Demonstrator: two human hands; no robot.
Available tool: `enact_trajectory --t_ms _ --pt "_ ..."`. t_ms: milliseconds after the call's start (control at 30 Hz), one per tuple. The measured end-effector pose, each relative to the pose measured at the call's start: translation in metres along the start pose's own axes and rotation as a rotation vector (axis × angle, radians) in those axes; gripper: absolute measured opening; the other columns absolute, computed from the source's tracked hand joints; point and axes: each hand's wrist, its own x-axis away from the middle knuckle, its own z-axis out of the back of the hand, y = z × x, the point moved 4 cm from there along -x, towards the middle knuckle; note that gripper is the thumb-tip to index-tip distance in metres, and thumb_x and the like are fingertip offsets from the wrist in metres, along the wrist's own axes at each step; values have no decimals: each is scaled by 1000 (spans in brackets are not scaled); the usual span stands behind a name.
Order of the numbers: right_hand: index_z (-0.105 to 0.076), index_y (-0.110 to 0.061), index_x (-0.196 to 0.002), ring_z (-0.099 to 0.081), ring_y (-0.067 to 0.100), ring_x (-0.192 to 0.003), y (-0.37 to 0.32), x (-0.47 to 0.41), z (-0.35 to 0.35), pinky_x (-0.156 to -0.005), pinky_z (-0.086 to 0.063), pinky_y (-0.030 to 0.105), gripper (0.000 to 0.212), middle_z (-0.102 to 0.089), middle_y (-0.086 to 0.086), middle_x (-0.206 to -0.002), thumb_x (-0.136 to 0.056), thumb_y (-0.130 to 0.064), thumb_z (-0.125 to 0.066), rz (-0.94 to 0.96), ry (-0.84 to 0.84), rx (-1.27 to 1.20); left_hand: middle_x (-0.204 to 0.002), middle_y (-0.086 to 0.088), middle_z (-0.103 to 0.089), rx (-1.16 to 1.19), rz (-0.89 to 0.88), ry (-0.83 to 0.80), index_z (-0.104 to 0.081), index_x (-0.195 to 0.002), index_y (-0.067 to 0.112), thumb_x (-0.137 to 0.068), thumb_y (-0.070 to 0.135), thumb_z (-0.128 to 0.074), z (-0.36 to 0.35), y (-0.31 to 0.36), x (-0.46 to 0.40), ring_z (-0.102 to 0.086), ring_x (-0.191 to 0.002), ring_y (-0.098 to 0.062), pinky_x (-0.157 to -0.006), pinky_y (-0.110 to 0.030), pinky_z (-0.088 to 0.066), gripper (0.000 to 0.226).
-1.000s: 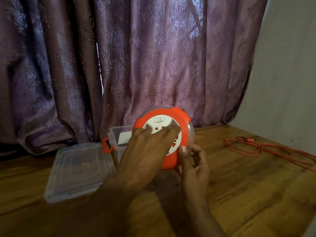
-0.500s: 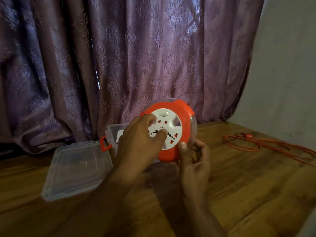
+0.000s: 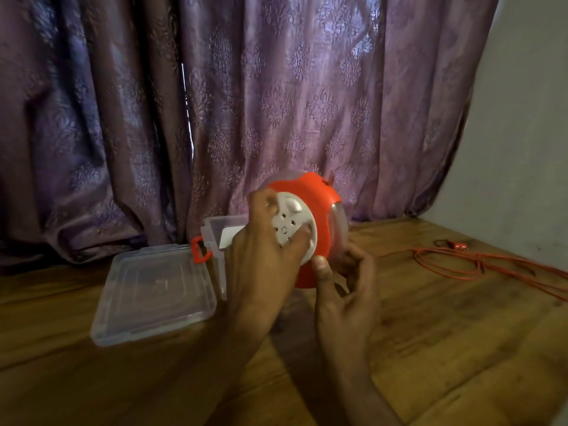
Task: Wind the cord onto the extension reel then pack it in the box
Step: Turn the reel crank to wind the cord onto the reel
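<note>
**Both hands on the reel, cord loose on the table**

While the orange extension reel [image 3: 319, 210] stands on edge above the wooden table [image 3: 430, 348], both bare hands grip it from the near side. Its white socket face [image 3: 292, 229] is turned toward the left, and its clear back half bulges out to the right. The left hand [image 3: 261, 259] lies across the white face, fingers spread and bent, with fingertips [image 3: 302, 233] pressing on the disc near its rim. The right hand [image 3: 344, 287] clasps the reel's lower edge: its thumb sits against the orange rim, and the other fingers curl around behind the clear housing.

Well apart from the reel, the orange cord [image 3: 479, 262] lies in loose loops on the right side of the table, trailing off toward the right edge of view. A small orange plug [image 3: 458, 245] rests at the far end of the loops.

Behind the left hand stands the clear plastic box [image 3: 215, 229], open, with an orange latch [image 3: 198, 249] on its left side. Its clear lid [image 3: 153, 290] lies flat on the table just beside it, to the left. A purple patterned curtain [image 3: 215, 103] hangs behind everything, and a pale wall [image 3: 522, 133] closes the right side.
</note>
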Motion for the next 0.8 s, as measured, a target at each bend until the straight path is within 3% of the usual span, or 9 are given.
enact_trajectory --t_ms 133,200,267,367,433,533,600,667,800 --pt "-61 -26 -111 -68 6 -90 9 -6 4 -79 -54 22 34 -71 -7 -101 -82 -45 -66 -62 42 -30 -93 3 -72 -402 -537 14 -49 -126 20 -75 18 -73 -1 23 8 -68 -74 -25 -66 -31 -49 57" --pt "-61 -22 -110 -66 2 -86 12 -9 6 -77 -53 19 40 -71 -1 -100 -81 -49 -65 -98 59 -61 -111 -3 -71 -458 -657 -45 -53 -130 15 -73 5 -71 -5 24 10 -67 -94 -35 -78 -38 -50 61" --pt "-62 -21 -110 -68 2 -88 16 -10 5 -81 -58 30 42 -71 -4 -99 -80 -49 -67 -155 59 -76 -128 -3 -64 -476 -705 -102 -55 -131 15 -71 -2 -70 -7 21 9 -62 -107 -44 -86 -44 -49 64" --pt "-62 -21 -111 -73 13 -95 22 -10 6 -86 -61 53 31 -75 -10 -100 -85 -37 -69 -238 53 -107 -139 3 -56 -438 -713 -215 -51 -134 20 -73 -2 -65 -8 13 4 -58 -115 -38 -93 -45 -47 66" --pt "-62 -22 -110 -74 14 -94 22 -11 8 -81 -61 56 24 -75 -11 -100 -90 -31 -72 -257 72 -111 -147 4 -46 -359 -676 -268 -45 -138 23 -79 3 -63 -9 10 3 -52 -125 -28 -98 -45 -43 65" --pt "-62 -21 -109 -72 21 -97 24 -14 13 -84 -58 64 19 -74 0 -104 -91 -26 -67 -301 126 -149 -142 7 -45 -146 -461 -141 -47 -134 24 -83 19 -62 -3 11 -2 -51 -122 -15 -95 -39 -47 53" --pt "-63 -21 -110 -72 25 -103 25 -15 14 -88 -57 63 20 -73 4 -109 -92 -26 -67 -304 141 -126 -122 10 -54 -114 -326 -31 -51 -124 28 -83 29 -60 3 9 -7 -59 -102 -13 -82 -40 -52 42" --pt "-62 -19 -114 -72 20 -102 23 -14 14 -89 -58 59 28 -72 2 -110 -90 -32 -68 -289 140 -86 -113 12 -59 -155 -251 -67 -52 -121 33 -83 37 -61 2 6 -7 -62 -93 -15 -78 -40 -52 39" --pt "-61 -22 -113 -72 8 -92 20 -11 8 -86 -61 48 32 -74 -9 -101 -88 -38 -72 -235 100 -70 -132 7 -49 -364 -331 -201 -29 -140 45 -86 45 -57 -6 9 2 -60 -105 -21 -75 -36 -50 61"
